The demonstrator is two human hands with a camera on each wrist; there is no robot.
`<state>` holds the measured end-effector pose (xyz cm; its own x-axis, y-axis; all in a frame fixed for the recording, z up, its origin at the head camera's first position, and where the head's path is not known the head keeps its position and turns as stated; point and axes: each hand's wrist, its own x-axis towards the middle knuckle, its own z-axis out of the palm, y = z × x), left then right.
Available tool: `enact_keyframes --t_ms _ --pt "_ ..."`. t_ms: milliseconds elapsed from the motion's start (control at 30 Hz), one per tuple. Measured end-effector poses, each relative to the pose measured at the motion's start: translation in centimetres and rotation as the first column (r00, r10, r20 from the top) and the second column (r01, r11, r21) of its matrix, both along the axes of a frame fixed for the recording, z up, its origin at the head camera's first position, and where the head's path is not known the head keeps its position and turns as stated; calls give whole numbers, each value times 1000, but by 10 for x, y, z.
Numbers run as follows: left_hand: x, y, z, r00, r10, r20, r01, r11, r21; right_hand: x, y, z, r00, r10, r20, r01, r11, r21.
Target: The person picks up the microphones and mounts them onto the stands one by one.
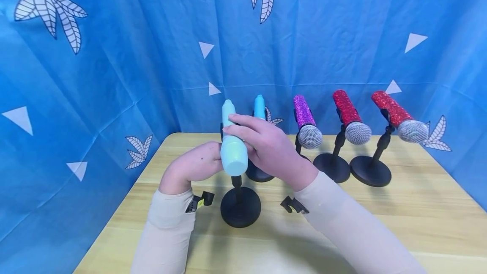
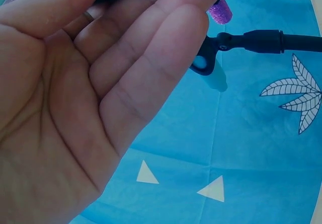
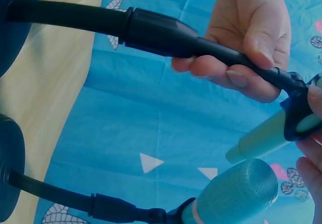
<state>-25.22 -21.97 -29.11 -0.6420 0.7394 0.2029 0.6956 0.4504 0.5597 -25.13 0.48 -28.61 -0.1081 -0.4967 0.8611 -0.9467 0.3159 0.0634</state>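
A mint-green microphone (image 1: 233, 157) sits in the clip of a black desk stand (image 1: 240, 208), its head toward me. My left hand (image 1: 195, 164) grips the stand's pole (image 3: 216, 50) just below the clip, thumb on one side and fingers on the other. From the right, my right hand (image 1: 272, 147) holds the microphone, fingers across its body. In the right wrist view, its thumb and fingertips (image 3: 308, 166) show at the clip (image 3: 297, 116). The left wrist view shows my left palm (image 2: 65, 113) and the dark pole along the top edge.
Behind my right hand stands a blue microphone (image 1: 259, 107) on its own stand. Rightward are a purple glitter microphone (image 1: 304, 113) and two red glitter ones (image 1: 347, 109) (image 1: 393, 111), all on black stands. A wooden table (image 1: 152, 223) meets a blue patterned curtain (image 1: 251, 62).
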Motion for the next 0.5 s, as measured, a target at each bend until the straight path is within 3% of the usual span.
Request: enact_keyframes --t_ms 200,333,500 --pt "0 -1 0 1000 16 -15 -16 1000 -8 1 -1 -3 1000 -6 24 6 1000 2" --pt "-2 -2 -2 1000 5 -3 -5 1000 -7 9 2 -8 991 -29 130 25 999 31" --pt "-3 -2 -1 999 8 46 -8 1000 -9 26 10 -14 961 -61 270 48 997 57"
